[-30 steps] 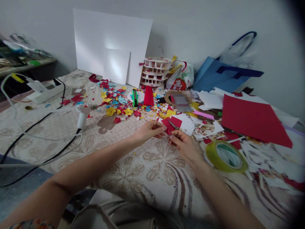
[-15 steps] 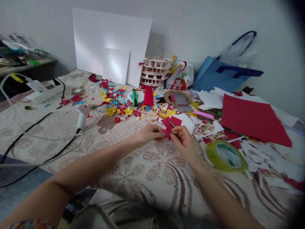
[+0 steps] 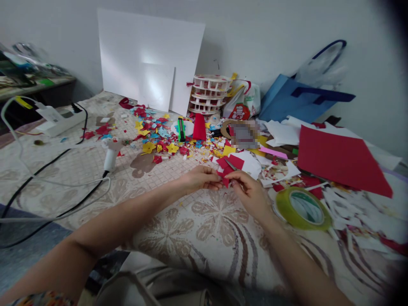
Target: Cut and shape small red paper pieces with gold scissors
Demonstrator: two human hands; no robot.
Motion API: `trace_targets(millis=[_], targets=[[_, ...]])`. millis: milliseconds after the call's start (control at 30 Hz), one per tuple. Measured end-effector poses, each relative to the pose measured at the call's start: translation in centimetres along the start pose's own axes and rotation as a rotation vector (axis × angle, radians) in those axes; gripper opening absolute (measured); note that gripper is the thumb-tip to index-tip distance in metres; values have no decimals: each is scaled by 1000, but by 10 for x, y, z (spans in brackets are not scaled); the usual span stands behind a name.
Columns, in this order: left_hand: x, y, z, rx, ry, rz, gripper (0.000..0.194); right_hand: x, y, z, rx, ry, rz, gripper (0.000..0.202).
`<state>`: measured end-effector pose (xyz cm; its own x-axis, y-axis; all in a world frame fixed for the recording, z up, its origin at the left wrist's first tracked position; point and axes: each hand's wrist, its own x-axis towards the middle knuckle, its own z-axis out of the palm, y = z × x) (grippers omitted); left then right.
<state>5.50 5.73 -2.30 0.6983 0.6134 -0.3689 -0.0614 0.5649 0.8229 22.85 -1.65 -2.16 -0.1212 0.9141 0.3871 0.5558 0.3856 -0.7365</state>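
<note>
Between my two hands is a small red paper piece [image 3: 226,181]. My left hand [image 3: 205,178] pinches its left side, with the fingers bent together. On the right side, the thumb and forefinger of my right hand [image 3: 245,183] close on the same piece. Just beyond the fingertips, the metal tip of a tool [image 3: 230,164], perhaps scissors, points up and left over flat red paper [image 3: 236,160]. The rest of that tool is hidden behind my right hand.
A roll of yellow-green tape [image 3: 302,208] lies right of my right arm. A white glue gun [image 3: 110,156] with cables stands left. Paper flowers [image 3: 148,147], a white round rack [image 3: 210,94] and a large red sheet [image 3: 341,159] are farther back.
The red piece has turned a little between my fingers, and a point of it now hangs downward. The fingers of both hands have shifted slightly.
</note>
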Motion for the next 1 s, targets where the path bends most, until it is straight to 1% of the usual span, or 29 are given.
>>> trace_targets(millis=[67, 200, 300, 367, 433, 533, 667, 833, 1000], targets=[[0, 0, 0, 11, 4, 7, 16, 0, 1, 0, 1, 9, 29, 22], [1, 0, -1, 19, 4, 23, 16, 1, 3, -1, 24, -13, 44, 21], [1, -1, 0, 32, -7, 53, 18, 1, 4, 0, 67, -11, 60, 16], [1, -3, 0, 32, -26, 76, 22, 2, 5, 1, 105, 17, 84, 11], [1, -4, 1, 18, -47, 91, 29, 2, 5, 4, 153, 45, 133, 8], [1, -7, 2, 3, -61, 110, 36, 1, 6, 8, 252, 57, 254, 9], [2, -9, 3, 13, -47, 138, 38, 1, 6, 13, 383, 85, 374, 13], [2, -12, 5, 37, -39, 174, 39, 1, 7, 19, 542, 134, 458, 14], [2, -13, 5, 102, -30, 187, 37, 1, 9, 20, 523, 168, 470, 16]])
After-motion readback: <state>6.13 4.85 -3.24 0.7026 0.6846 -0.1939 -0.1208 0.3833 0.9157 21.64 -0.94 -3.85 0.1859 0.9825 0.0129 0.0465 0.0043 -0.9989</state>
